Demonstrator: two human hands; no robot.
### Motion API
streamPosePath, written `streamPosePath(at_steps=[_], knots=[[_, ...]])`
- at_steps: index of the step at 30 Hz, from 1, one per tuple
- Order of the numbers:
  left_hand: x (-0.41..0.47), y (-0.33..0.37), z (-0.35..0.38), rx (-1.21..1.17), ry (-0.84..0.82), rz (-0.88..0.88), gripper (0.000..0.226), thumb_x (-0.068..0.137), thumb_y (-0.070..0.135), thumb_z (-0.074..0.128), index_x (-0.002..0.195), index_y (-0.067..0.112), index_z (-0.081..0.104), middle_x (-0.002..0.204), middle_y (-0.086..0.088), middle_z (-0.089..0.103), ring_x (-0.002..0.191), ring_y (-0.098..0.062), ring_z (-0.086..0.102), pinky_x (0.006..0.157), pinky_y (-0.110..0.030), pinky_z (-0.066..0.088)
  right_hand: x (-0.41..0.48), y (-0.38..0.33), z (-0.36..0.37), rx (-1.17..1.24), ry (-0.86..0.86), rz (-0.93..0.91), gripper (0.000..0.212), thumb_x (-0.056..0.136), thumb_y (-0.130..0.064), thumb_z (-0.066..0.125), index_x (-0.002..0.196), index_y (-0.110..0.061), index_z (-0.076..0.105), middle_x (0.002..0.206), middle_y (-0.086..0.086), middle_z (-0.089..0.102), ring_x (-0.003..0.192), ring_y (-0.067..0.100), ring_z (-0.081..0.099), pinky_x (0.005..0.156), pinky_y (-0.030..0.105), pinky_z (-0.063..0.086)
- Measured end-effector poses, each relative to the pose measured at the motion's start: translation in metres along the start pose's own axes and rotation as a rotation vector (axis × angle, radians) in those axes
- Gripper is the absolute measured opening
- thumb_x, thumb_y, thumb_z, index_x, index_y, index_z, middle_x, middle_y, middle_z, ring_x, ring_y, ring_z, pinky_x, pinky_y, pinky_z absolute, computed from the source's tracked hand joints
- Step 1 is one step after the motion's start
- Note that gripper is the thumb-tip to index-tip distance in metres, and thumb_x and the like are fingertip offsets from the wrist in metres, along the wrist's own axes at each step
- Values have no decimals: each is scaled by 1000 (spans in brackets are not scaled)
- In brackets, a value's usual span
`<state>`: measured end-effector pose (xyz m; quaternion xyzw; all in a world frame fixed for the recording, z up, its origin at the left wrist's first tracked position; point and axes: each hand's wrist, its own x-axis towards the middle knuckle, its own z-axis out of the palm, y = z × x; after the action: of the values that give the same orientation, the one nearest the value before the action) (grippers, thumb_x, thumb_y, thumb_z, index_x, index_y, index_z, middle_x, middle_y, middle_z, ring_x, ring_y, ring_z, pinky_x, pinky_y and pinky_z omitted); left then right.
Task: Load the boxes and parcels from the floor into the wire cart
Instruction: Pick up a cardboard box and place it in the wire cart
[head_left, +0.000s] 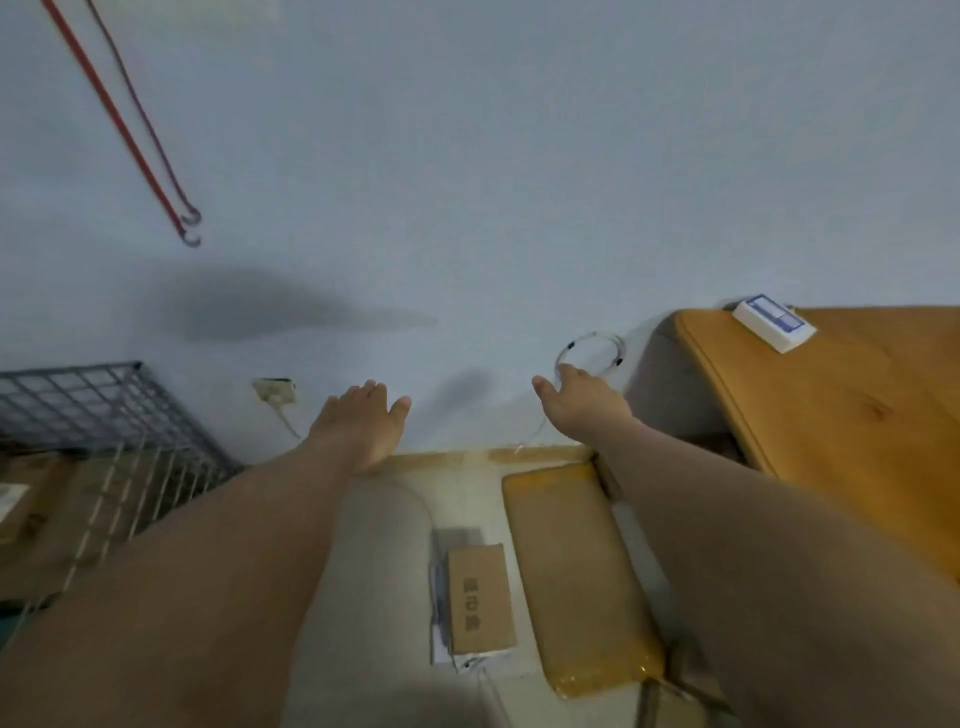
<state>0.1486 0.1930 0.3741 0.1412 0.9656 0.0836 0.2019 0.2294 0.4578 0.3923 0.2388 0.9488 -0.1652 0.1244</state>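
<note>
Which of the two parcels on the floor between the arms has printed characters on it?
The small cardboard box, lying left of the long yellow parcel, whose top shows no print.

The wire cart (98, 410) runs off left; lettering on the small box (480, 597) blurs.

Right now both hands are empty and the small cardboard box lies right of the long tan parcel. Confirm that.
One point is wrong: the head view shows the small cardboard box lying left of the long tan parcel, not right of it. The left hand and right hand are indeed empty.
</note>
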Motion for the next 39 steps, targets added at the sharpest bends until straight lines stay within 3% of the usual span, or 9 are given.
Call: streamPosePath(at_steps=[3,6,11,18,24,27,32,36,39], knots=[[25,-19,103,-103,-152,-50,62,111,48,20,155,8,38,161,-17,36,148,-34,34,120,-44,27,24,36,103,37,-181,61,68,108,-56,23,160,-13,30,164,14,33,145,39,38,114,51,36],[56,-41,219,-273,-285,-165,98,97,78,14,151,2,44,161,-21,37,147,-38,38,120,-47,28,35,63,207,168,-315,229,72,109,-57,26,165,-13,19,171,10,20,154,36,26,120,49,28],[86,-57,385,-344,-475,-239,61,112,44,21,158,5,33,165,-17,31,150,-33,32,120,-37,25,50,102,376,302,-453,375,73,108,-56,34,163,-10,22,167,16,30,151,38,33,117,44,33],[118,-74,547,-748,-564,-446,82,100,66,42,157,7,37,162,-10,38,144,-28,42,115,-37,31,75,141,539,491,-484,559,66,107,-48,44,158,-9,29,159,16,43,142,36,45,107,37,39],[137,-64,598,-1140,-609,-545,57,97,52,62,139,13,59,116,7,67,96,-5,60,95,-26,40,93,176,601,780,-386,699,80,97,-69,48,161,-24,31,163,6,39,145,32,43,118,44,37],[142,-51,611,-1263,-622,-556,51,97,44,66,141,22,55,105,17,65,82,8,58,93,-26,44,98,189,614,915,-437,694,86,86,-79,51,157,-31,39,156,-3,47,138,25,47,116,48,40],[145,-36,617,-1278,-582,-580,56,89,32,79,137,14,57,111,1,73,63,-1,73,44,-20,53,93,193,627,1044,-494,650,69,89,-62,69,149,-33,49,138,-10,61,124,15,58,111,41,45],[145,-34,600,-1254,-555,-562,43,89,28,79,129,16,65,103,-1,76,60,-5,74,41,-21,52,86,187,610,1074,-464,645,62,90,-45,76,146,-33,51,132,-7,66,115,14,64,98,36,54],[141,-27,564,-1215,-548,-517,45,88,31,81,128,19,66,109,-2,77,74,-10,75,43,-23,54,82,177,568,1102,-443,616,55,93,-35,75,143,-33,52,129,-6,67,111,14,64,81,29,52]])
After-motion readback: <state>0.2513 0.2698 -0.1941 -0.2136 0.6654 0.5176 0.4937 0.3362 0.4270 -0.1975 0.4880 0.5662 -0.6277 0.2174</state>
